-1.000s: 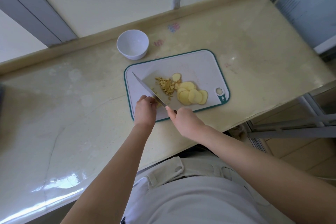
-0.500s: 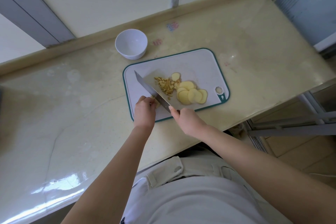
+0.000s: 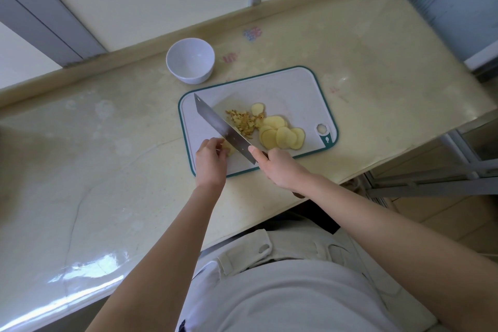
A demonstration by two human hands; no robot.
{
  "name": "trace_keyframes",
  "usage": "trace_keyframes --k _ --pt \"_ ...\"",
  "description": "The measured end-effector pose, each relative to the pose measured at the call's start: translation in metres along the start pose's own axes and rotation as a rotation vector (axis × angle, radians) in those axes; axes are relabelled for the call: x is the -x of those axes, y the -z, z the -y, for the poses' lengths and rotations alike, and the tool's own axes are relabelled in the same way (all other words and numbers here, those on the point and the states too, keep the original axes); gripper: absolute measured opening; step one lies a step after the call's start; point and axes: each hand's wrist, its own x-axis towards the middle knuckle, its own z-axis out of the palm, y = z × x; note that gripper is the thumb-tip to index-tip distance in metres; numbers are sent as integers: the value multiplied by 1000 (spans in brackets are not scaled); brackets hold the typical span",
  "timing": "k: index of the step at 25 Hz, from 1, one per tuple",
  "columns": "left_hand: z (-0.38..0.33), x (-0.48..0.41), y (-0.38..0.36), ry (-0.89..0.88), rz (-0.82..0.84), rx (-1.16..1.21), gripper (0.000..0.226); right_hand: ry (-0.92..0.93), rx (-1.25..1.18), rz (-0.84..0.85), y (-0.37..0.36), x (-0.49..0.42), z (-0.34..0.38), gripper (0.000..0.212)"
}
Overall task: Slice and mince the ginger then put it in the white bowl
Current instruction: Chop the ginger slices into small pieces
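A white cutting board [image 3: 291,89] with a teal rim lies on the counter. On it sit a fan of pale ginger slices [image 3: 281,135] and a small heap of minced ginger [image 3: 241,121]. My right hand [image 3: 280,168] grips the handle of a cleaver [image 3: 222,127], whose blade slants across the board's left half. My left hand [image 3: 210,160] curls its fingers over a few ginger slices [image 3: 229,149] right beside the blade. The white bowl [image 3: 190,60] stands empty behind the board's left corner.
The beige counter [image 3: 94,170] ends in a raised ledge below the window at the back. Its front edge runs just before my torso. A metal rack [image 3: 431,180] stands past the counter's right end.
The cleaver blade has shifted slightly right and lifted its angle beside my left hand. The ginger piles and the bowl have stayed where they were.
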Motion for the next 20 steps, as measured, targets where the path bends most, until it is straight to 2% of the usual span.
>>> trace_keyframes --k 5,10,20 --pt "-4 4 3 79 11 73 32 25 -9 -7 2 4 4 60" --pt "0 3 1 45 -2 -6 19 18 44 25 3 8 5 60" --pt "-1 0 2 1 2 -69 15 13 102 30 3 13 11 57"
